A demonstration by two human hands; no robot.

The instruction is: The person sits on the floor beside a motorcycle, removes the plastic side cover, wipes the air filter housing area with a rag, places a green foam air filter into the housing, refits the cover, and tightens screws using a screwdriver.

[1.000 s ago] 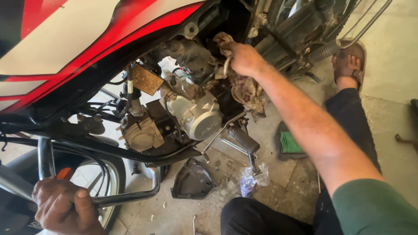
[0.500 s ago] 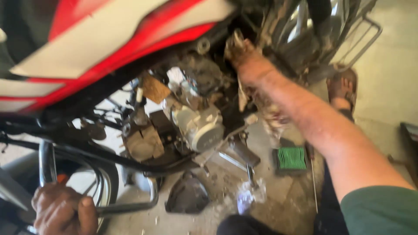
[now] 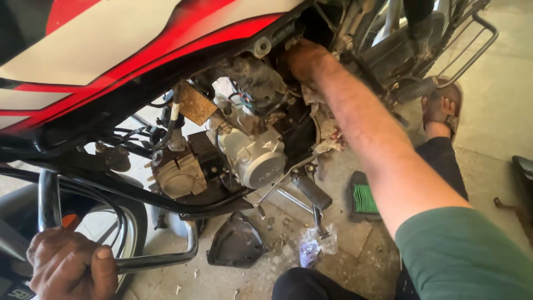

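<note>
While the left hand [image 3: 69, 266] is clenching the stiff steel crash guard [image 3: 161, 260] near left, the right hand [image 3: 306, 58] is reaching deep behind the heavy, probably greasy engine [image 3: 250, 150], its grip hidden.

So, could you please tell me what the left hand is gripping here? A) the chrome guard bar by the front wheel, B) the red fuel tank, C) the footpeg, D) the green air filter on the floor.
A: the left hand is closed around the chrome guard bar beside the front wheel.
</note>
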